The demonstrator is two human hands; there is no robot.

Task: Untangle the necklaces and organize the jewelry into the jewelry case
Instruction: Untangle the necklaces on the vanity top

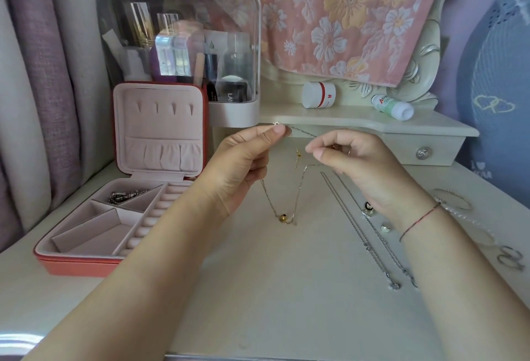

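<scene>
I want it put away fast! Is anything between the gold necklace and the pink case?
Nothing visible does. The gold necklace hangs from the left hand and right hand; the jewelry case lies open on its left, only bare table and that left arm between.

Left of the fingers (278,129), the jewelry case (71,266) is coral-red outside, pale pink within. Below them hangs a gold necklace (282,218) with a dark, possibly red bead. Behind, a pink cloth (344,16) bears white and yellow flowers.
</scene>
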